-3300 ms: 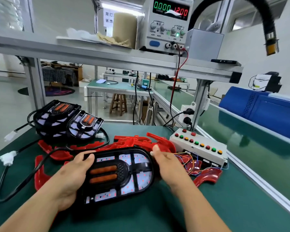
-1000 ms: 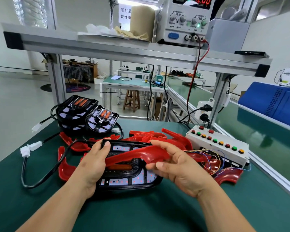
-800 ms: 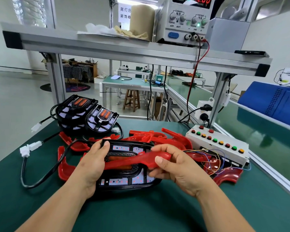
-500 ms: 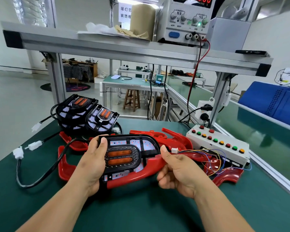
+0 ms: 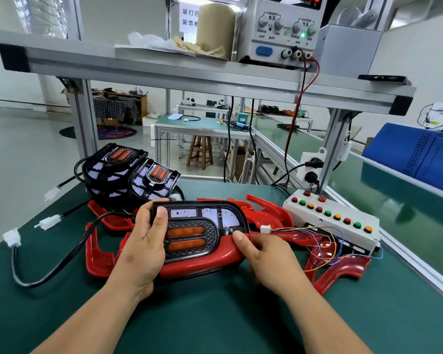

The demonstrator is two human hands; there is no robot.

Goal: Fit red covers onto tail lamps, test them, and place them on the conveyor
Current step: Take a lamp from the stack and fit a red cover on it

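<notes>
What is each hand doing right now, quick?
Left hand: grips the black oval tail lamp by its left end.
Right hand: pinches the glossy red plastic cover at the lamp's right edge.

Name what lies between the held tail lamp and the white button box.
Head view: loose red covers, a white connector and its coloured wires.

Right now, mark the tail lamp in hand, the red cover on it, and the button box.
tail lamp (image 5: 186,231), head view, upper amber lens.
red cover (image 5: 202,261), head view, lower rim.
button box (image 5: 340,226), head view, white casing by the buttons.
</notes>
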